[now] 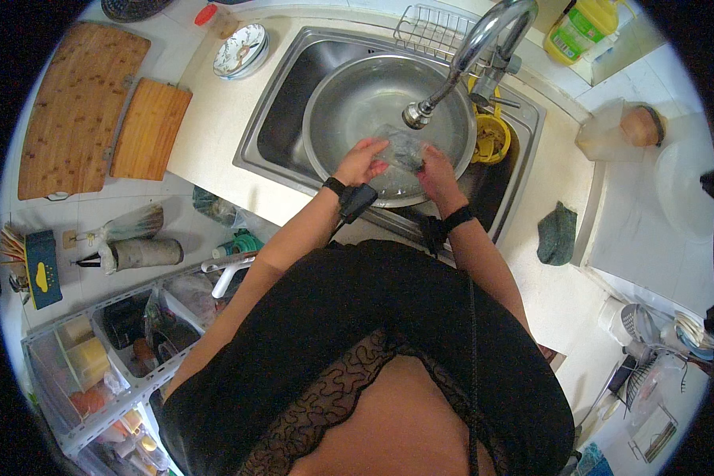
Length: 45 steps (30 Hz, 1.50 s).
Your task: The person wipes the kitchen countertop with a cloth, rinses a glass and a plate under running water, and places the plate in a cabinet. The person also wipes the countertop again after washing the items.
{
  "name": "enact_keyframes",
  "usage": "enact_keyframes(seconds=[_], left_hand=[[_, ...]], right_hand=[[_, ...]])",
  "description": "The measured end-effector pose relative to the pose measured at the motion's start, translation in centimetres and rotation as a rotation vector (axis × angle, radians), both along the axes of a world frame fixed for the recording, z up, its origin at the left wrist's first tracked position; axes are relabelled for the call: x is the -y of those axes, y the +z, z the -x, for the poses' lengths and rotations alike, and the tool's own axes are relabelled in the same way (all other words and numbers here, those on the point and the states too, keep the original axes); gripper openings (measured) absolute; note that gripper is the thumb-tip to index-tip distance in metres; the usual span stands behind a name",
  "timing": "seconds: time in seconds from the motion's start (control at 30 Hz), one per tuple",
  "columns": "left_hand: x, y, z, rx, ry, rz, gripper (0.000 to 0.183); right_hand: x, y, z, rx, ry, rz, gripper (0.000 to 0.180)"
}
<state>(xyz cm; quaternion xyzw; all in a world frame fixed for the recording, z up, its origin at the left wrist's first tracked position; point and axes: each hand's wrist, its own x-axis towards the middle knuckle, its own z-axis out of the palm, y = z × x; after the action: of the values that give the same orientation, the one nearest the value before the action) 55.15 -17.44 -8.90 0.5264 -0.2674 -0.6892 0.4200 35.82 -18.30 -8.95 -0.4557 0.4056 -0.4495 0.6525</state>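
Observation:
A clear plastic bag (403, 149) is stretched between my two hands, over a large round metal basin (327, 119) that sits in the stainless steel sink (279, 113). Its left edge is gripped by my left hand (366, 159), its right edge by my right hand (437, 169). What the bag holds, if anything, cannot be made out. Just above it hangs the end of the chrome faucet (417, 114). Right of the basin, a yellow strainer basket (491, 140) with some scraps stands in the sink. Both my wrists wear dark bands.
A wire rack (431, 30) stands behind the sink. Stacked patterned bowls (241, 50) and a red-lidded jar (208, 16) are at the back left, near two wooden cutting boards (83, 107). A dark green cloth (557, 235) lies on the right counter. A yellow bottle (583, 30) stands back right.

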Motion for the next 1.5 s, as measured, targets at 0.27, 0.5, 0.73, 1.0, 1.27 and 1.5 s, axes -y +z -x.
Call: enact_keyframes(seconds=[0.27,0.5,0.73,1.0,1.27,1.5], left_hand=[[1.0,2.4,1.0,0.239,0.017,-0.097,0.047],[0.5,3.4,0.2,-0.090,0.025,-0.033,0.048],[0.6,5.2,0.5,-0.151,0.072,-0.008,0.046],[1.4,6.1,-0.4,-0.171,0.017,-0.194,0.052],[1.6,4.8,-1.3,-0.054,0.033,-0.002,0.061],[2.0,4.7,-1.7,-0.040,0.084,-0.191,0.056]], right_hand=[[-0.1,2.4,0.3,0.143,0.356,-0.019,0.043],[0.3,3.1,-0.5,0.366,0.219,-0.369,0.037],[1.1,2.6,-0.4,-0.409,0.555,0.305,0.038],[0.9,3.1,-1.3,-0.215,0.510,0.026,0.046],[-0.1,3.0,-1.8,-0.280,0.523,0.216,0.052],[1.8,0.3,-1.2,-0.195,0.474,0.028,0.044]])
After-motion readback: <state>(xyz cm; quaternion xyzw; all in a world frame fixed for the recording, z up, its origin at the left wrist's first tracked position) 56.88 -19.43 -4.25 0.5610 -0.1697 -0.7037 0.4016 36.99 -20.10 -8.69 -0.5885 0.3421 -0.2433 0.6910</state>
